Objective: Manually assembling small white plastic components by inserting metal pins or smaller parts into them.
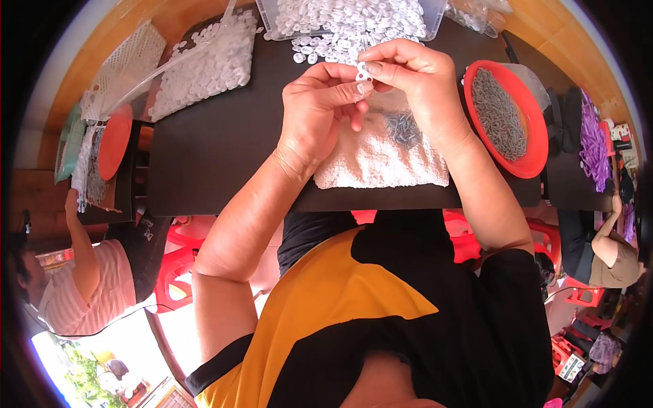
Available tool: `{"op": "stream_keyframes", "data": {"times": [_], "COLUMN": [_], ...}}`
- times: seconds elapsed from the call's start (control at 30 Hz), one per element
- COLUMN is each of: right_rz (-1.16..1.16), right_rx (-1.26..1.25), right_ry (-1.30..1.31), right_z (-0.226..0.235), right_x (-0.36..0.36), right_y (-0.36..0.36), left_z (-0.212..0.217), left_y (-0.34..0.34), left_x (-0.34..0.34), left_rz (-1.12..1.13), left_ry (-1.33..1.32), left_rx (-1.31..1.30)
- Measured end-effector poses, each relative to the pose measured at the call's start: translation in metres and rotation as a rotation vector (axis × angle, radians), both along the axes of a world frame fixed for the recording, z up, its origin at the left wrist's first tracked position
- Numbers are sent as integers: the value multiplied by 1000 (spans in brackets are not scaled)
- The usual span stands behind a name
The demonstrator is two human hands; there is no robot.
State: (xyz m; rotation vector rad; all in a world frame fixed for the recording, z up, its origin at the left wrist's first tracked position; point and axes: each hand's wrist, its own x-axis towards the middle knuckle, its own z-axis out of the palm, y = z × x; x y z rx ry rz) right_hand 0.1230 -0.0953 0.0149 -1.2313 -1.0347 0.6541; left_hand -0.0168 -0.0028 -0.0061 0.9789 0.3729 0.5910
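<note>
Your left hand (320,112), right hand (415,85) pinch small white plastic ring (364,71) between fingertips — light, stiff, probably slippery; grip its rim.

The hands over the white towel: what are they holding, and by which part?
Both hands, left hand and right hand, pinch one small white plastic ring by its rim between fingers and thumbs.

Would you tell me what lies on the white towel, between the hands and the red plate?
In the head view, a small heap of grey metal pieces lies on the white towel, left of the red plate.
</note>
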Motion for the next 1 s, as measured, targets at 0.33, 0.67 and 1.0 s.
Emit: {"op": "stream_keyframes", "data": {"times": [0.33, 0.67, 1.0], "right_rz": [160, 187, 131], "right_rx": [-105, -106, -58], "right_ry": [82, 92, 37], "right_z": [5, 12, 13], "right_x": [20, 17, 8], "right_y": [-5, -7, -8], "left_z": [5, 0, 6], "left_y": [-12, -11, -11], "left_x": [2, 2, -1], "left_rz": [77, 100, 71], "left_ry": [20, -26, -64], "left_rx": [397, 369, 273]}}
